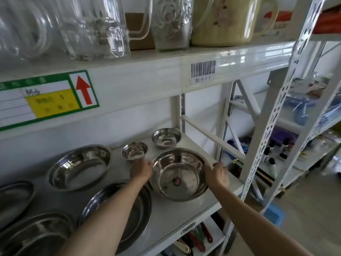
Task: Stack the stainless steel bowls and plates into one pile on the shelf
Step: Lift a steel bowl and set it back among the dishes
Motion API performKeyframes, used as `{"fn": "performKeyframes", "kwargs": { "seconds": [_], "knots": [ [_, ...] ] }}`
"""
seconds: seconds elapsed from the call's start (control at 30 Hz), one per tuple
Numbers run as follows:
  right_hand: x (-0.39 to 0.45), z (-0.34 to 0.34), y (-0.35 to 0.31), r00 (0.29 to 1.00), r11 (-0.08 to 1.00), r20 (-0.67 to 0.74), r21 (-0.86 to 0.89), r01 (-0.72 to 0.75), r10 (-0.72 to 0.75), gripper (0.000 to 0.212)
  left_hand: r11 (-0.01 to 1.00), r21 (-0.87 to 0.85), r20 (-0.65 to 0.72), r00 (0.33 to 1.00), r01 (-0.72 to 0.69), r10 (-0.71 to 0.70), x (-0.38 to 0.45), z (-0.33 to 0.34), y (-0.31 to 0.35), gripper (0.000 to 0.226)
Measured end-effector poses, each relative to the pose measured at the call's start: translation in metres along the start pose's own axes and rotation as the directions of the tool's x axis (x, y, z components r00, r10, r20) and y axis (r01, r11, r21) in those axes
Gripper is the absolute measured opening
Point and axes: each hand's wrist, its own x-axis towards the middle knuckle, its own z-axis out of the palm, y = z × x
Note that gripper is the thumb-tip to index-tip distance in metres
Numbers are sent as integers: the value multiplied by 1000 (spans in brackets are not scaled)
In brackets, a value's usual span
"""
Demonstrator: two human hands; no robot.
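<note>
Large bowl (180,174) sits mouth-up, tilted toward the camera. Left hand (141,169) and right hand (217,173) grip opposite rims.

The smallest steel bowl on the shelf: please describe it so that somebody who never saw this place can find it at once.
Find the grey shelf under the beam with the barcode label. Both hands hold a large bowl near its right end. Just behind the left hand stands the smallest bowl. It is smaller than the bowl behind and to its right, and deeper than the flat plates.
</note>
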Motion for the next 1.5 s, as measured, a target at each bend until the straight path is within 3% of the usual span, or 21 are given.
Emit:
{"fn": "performKeyframes", "kwargs": {
  "seconds": [0.17, 0.5, 0.97, 1.5],
  "knots": [
    [3, 8, 4, 993, 994, 76, 59, -93, 89, 35, 999, 36, 40, 999, -14, 13, 0, 8, 9, 43],
    [3, 22, 11, 1000, 986, 16, 164, -17, 14, 29, 1000, 9, 0, 1000, -22, 22, 5, 17, 4, 19],
    [1, 6, -11, 995, 968, -86, 240, 69, -50, 28, 979, -194, -117, 992, -66, 43, -2, -3, 10, 32],
    [-23, 13, -73, 970, 938, 7, 259, 231, -242, 29, 943, -326, -330, 943, -71, -43, -17, -68, -26, 29]
  ]
}}
